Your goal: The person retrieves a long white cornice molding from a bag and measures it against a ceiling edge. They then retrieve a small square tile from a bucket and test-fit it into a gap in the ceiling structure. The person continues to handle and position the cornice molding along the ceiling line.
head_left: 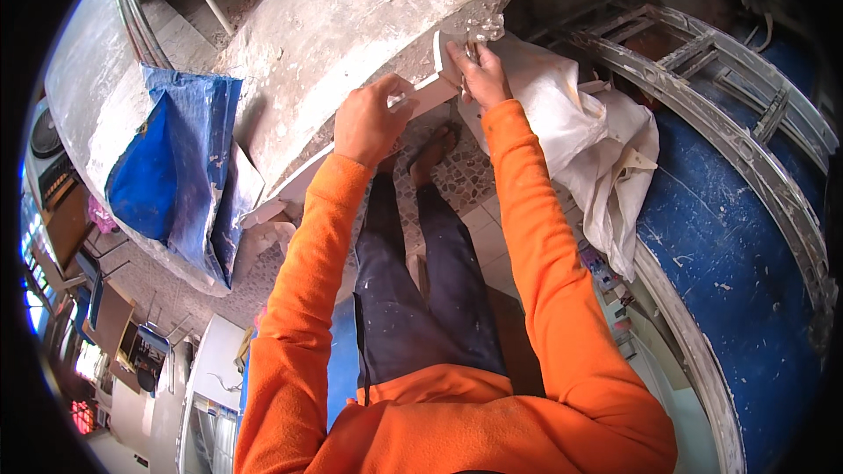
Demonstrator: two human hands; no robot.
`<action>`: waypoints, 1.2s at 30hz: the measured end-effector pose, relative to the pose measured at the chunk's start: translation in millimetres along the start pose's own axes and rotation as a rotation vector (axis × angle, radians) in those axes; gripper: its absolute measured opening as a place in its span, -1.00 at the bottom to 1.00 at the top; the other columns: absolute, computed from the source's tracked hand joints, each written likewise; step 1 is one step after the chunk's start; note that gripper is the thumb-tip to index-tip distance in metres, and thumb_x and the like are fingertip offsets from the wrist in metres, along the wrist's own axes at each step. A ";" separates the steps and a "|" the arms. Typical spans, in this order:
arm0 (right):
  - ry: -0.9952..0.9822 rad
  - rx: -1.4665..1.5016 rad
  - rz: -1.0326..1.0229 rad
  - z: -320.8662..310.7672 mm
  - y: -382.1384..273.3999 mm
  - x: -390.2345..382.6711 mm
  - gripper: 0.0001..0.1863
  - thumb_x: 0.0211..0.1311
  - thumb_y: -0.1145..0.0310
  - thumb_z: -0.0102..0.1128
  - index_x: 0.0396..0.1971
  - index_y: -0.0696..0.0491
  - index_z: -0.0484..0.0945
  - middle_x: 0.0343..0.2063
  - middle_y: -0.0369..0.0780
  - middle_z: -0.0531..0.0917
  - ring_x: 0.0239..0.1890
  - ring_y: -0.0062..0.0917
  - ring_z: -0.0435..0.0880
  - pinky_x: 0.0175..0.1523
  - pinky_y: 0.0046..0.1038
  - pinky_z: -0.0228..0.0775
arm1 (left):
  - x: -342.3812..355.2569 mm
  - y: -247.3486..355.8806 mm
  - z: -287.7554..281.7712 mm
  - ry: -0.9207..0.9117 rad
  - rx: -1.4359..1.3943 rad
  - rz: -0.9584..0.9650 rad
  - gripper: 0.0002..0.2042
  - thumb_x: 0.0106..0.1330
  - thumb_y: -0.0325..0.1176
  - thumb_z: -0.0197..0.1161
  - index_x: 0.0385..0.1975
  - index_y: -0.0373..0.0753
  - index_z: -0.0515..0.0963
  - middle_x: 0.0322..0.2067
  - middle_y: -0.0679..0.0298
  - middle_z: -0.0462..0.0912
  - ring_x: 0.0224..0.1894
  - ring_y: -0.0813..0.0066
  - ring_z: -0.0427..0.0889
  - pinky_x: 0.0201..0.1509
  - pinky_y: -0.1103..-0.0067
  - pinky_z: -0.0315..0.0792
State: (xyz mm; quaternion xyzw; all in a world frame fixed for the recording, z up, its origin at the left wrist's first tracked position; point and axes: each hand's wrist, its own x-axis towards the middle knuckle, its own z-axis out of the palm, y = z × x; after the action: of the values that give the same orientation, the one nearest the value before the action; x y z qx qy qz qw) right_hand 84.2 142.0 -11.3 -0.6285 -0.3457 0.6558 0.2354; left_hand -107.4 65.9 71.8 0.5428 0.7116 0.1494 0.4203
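Note:
My left hand (371, 121) is at a long white strip (432, 96) that runs along the broken edge of a grey plaster slab (351, 13). Its fingers are curled in, and whatever may be between them is hidden. Farther right, my right hand (483, 79) is closed beside the upright white end piece (441, 51) at the strip's corner. Something small and dull shows between its fingers, too small to name. Rough, crumbling plaster (479, 19) lies just beyond the right fingertips.
A white cloth sack (562, 114) hangs right of my right forearm. Beyond it, a paint-spattered metal ladder (694, 53) lies against a blue surface (711, 254). Blue plastic sheeting (176, 158) lies at left, below several pipes (140, 13). My feet stand on patterned tiles (465, 171).

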 end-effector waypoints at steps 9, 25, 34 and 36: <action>0.069 -0.234 -0.149 2.8 8.0 8.7 -0.60 0.25 0.11 0.34 -0.29 0.22 0.63 -0.56 -0.26 0.63 -0.46 -0.65 0.50 -0.32 -0.39 0.40 | 23.9 -9.3 -8.4 -0.031 -0.124 0.177 -0.60 0.21 -0.24 0.42 0.02 -0.19 0.56 -0.25 0.10 0.76 -0.20 0.12 0.75 -0.13 0.36 0.54; 0.130 -0.481 -0.424 -16.1 2.7 8.1 -0.54 0.27 0.03 0.30 -0.15 0.18 0.67 -0.31 0.09 0.69 -0.25 -0.08 0.71 -0.14 -0.25 0.50 | 104.3 -20.8 -7.3 -0.528 -0.167 0.295 -0.43 0.15 -0.42 0.42 0.23 -0.12 0.49 -0.12 0.15 0.74 -0.08 0.42 0.69 0.04 0.49 0.53; 0.210 -0.629 -0.401 -30.4 -16.7 -31.0 -0.65 0.29 0.12 0.04 -0.41 0.11 0.62 -0.56 0.03 0.65 -0.40 0.03 0.66 -0.20 -0.09 0.50 | 105.3 -5.7 -7.6 -0.620 -0.213 0.113 -0.47 0.14 -0.47 0.38 0.18 -0.21 0.52 -0.17 0.13 0.76 -0.15 0.46 0.69 0.02 0.49 0.53; 0.229 -0.651 -0.495 -23.8 -13.1 -38.1 -0.77 0.19 0.29 0.06 -0.33 0.08 0.64 -0.47 0.01 0.68 -0.37 0.00 0.67 -0.20 -0.10 0.52 | 106.0 -8.1 -7.4 -0.606 -0.197 0.112 -0.48 0.14 -0.45 0.39 0.17 -0.20 0.53 -0.17 0.13 0.75 -0.15 0.46 0.68 0.01 0.48 0.53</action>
State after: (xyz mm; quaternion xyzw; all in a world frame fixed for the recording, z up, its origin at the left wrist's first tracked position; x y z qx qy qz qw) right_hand 109.8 125.9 24.4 -0.6370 -0.6467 0.3621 0.2119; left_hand -124.4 160.0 24.6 0.5576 0.5053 0.0719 0.6547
